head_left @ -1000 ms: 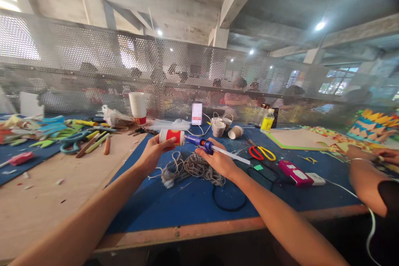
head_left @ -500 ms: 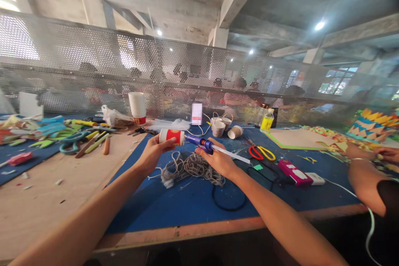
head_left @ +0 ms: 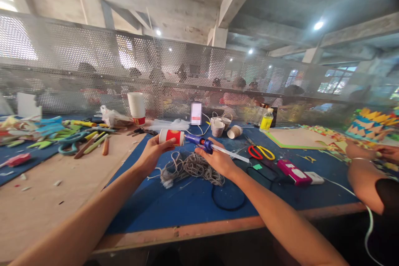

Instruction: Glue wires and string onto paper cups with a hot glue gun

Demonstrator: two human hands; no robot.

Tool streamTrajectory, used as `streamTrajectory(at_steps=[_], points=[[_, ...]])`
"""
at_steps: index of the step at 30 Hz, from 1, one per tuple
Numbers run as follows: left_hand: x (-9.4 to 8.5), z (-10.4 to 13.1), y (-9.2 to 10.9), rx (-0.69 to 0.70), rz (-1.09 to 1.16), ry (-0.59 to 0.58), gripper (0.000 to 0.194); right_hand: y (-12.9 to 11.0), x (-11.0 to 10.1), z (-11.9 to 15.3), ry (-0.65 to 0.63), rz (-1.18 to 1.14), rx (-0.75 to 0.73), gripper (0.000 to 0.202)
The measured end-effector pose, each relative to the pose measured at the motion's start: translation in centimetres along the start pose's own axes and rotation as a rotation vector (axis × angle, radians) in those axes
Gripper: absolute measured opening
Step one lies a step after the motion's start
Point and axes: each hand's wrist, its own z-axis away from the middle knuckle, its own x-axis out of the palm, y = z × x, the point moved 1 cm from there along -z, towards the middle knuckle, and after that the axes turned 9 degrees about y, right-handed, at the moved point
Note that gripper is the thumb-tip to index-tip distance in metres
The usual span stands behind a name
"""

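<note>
My left hand (head_left: 152, 149) is closed around a red and white paper cup (head_left: 171, 137), held on its side above the table. My right hand (head_left: 220, 157) grips a blue hot glue gun (head_left: 199, 142), with a long clear glue stick (head_left: 232, 154) jutting from its back end. The gun's nozzle points left at the end of the cup; whether it touches is too fine to tell. Under both hands lies a loose heap of grey-brown twine (head_left: 196, 167). A black cable (head_left: 229, 208) loops on the blue mat below the right hand.
Behind stand a stack of paper cups (head_left: 136, 108) and several twine-wrapped cups (head_left: 217, 126). To the right are red-yellow scissors (head_left: 262, 152), a magenta power strip (head_left: 294, 172), a yellow-labelled bottle (head_left: 267, 120) and another person's arm (head_left: 364, 174). Blue-handled scissors (head_left: 70, 143) lie left. A perforated screen (head_left: 174, 75) closes the back.
Both hands, the cup and the glue gun keep almost the same position. The whole view has shifted very slightly.
</note>
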Motion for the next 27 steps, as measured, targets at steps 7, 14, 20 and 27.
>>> streamTrajectory(at_steps=[7, 14, 20, 27], points=[[0.01, 0.04, -0.04, 0.007, -0.004, -0.013, 0.037, 0.06, -0.03, -0.02, 0.003, 0.013, 0.0, 0.029], [0.07, 0.14, 0.04, 0.0, -0.008, -0.005, 0.039, 0.01, -0.11, -0.03, -0.002, 0.029, 0.02, 0.031], [0.12, 0.18, 0.13, 0.013, -0.012, -0.008, 0.041, -0.16, -0.31, -0.11, -0.001, 0.037, 0.018, 0.032], [0.11, 0.21, 0.05, 0.02, -0.024, -0.016, 0.038, -0.2, -0.4, -0.08, -0.01, 0.014, 0.032, 0.031]])
